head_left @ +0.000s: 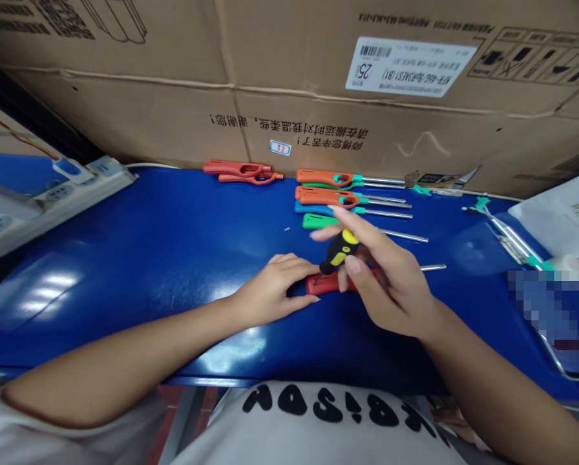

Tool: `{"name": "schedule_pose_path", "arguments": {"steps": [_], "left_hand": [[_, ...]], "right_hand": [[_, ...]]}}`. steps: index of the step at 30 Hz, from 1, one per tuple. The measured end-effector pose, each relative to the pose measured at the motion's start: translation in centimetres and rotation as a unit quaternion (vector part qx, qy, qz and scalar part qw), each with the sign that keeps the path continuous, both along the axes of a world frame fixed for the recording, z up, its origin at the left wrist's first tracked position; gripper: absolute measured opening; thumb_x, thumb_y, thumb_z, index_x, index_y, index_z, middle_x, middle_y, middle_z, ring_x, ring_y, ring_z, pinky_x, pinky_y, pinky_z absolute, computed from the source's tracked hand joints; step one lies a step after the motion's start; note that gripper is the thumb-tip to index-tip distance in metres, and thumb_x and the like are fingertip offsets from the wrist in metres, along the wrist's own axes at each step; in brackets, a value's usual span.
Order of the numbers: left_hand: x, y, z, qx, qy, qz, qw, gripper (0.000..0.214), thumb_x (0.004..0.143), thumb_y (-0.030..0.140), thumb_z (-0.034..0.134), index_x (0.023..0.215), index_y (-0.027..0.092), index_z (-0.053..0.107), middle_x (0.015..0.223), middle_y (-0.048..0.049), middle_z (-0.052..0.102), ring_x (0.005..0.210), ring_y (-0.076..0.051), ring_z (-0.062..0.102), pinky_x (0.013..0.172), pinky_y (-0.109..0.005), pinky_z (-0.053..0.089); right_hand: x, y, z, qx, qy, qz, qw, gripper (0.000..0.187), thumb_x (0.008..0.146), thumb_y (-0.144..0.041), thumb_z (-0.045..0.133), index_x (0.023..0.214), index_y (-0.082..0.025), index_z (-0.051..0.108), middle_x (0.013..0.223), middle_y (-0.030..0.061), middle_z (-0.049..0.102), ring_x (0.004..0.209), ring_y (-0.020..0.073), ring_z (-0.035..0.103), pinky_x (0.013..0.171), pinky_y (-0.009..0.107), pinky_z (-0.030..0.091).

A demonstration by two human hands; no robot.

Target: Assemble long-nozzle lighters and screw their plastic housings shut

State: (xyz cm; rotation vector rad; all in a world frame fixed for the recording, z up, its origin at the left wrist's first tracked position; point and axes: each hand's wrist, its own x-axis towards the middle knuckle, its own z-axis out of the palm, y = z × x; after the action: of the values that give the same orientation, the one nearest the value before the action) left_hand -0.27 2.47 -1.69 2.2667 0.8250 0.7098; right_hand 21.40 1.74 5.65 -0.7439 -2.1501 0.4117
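Note:
In the head view, a red long-necked lighter lies on the blue table, its metal tube pointing right. My left hand steadies the handle's left end between thumb and fingers. Above it, my right hand grips a small screwdriver with a black and yellow handle. The screwdriver tilts, its shaft pointing down at the left part of the red handle. My right fingers cover much of the lighter's middle. Just beyond lie a green lighter, a blue lighter and orange lighters with metal tubes.
Red and orange handle shells lie by the big cardboard box along the back. A power strip with plugs stands at the left. Metal tubes and a white bag are at the right. Two tiny pins lie mid-table.

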Motion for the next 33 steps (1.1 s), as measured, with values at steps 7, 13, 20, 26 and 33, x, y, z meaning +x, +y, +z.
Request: {"name": "schedule_pose_path", "arguments": {"steps": [7,13,20,26,33], "left_hand": [[0.0,0.08,0.08,-0.01,0.002,-0.008,1.0,0.036,0.088,0.029,0.071,0.123,0.023,0.063,0.116,-0.0068,0.071,0.109,-0.024,0.064,0.098,-0.041,0.045],[-0.1,0.14,0.41,-0.012,0.007,-0.014,1.0,0.036,0.086,0.023,0.069,0.122,0.021,0.063,0.118,-0.0075,0.071,0.108,-0.025,0.064,0.097,-0.042,0.045],[-0.16,0.07,0.48,-0.009,0.005,-0.016,1.0,0.041,0.086,0.023,0.07,0.126,0.021,0.062,0.117,-0.0073,0.071,0.106,-0.025,0.063,0.097,-0.041,0.045],[-0.14,0.1,0.48,-0.012,0.013,-0.021,1.0,0.037,0.087,0.022,0.07,0.123,0.022,0.063,0.119,-0.0065,0.071,0.107,-0.024,0.063,0.096,-0.041,0.044],[-0.22,0.18,0.12,-0.001,0.014,-0.021,1.0,0.036,0.091,0.029,0.07,0.124,0.019,0.062,0.118,-0.0083,0.071,0.107,-0.025,0.062,0.096,-0.041,0.044]], "right_hand": [[0.05,0.26,-0.4,0.124,-0.013,-0.053,0.991,0.047,0.09,-0.026,0.067,0.135,-0.029,0.055,0.102,0.0051,0.07,0.083,0.0194,0.068,0.066,0.03,0.058],[-0.06,0.21,-0.02,-0.023,0.019,0.015,0.999,0.039,0.099,-0.02,0.051,0.137,-0.027,0.052,0.118,0.0081,0.069,0.099,0.021,0.069,0.08,0.037,0.06],[0.32,0.3,0.34,0.061,0.007,-0.033,0.998,0.042,0.099,-0.022,0.051,0.141,-0.029,0.055,0.119,0.0075,0.071,0.087,0.019,0.071,0.072,0.033,0.06],[-0.01,0.07,0.21,0.087,0.017,-0.023,0.996,0.043,0.092,-0.019,0.066,0.135,-0.027,0.06,0.1,0.0039,0.075,0.081,0.0163,0.07,0.073,0.029,0.059],[-0.59,-0.07,0.39,0.025,0.032,-0.009,0.999,0.045,0.099,-0.013,0.042,0.14,-0.022,0.055,0.117,0.0089,0.07,0.101,0.019,0.069,0.085,0.035,0.059]]}}
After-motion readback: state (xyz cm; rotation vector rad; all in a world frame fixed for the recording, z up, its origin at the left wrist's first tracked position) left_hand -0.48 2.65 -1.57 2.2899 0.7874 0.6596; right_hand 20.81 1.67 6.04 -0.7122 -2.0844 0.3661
